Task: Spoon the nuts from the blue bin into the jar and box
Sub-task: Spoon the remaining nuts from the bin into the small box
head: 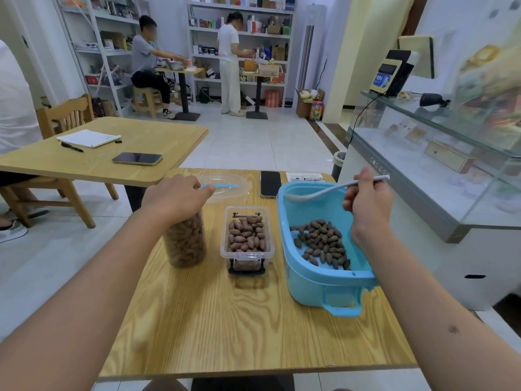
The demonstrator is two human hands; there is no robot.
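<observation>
Nuts, brown and oval, lie loose in the blue bin, heaped toward its right and near side, long axes pointing every which way; too many to count, a few dozen at a guess. Bin's own long axis runs away from the person, one handle on the near end.

One clear box stands just left of the bin, lid off, filled with nuts close to the rim, black latch at its near end. Long axis also runs away from the person. One tall clear jar stands left of the box, upright, packed with nuts nearly to the top.

One white spoon held above the far end of the bin, long axis roughly level, bowl pointing left, handle tip pointing right and slightly up. Bowl looks empty, though it is blurred.

Right hand over the bin's right wall, forearm coming in from the lower right, fingers curled around the spoon handle at mid-length. Left hand sits palm down on top of the jar, fingers wrapped over its mouth, forearm stretched in from the lower left.

Beyond the box: one clear lid with a blue strip, flat on the wooden table. One dark phone lies beyond the bin's left corner, one white card to its right.
</observation>
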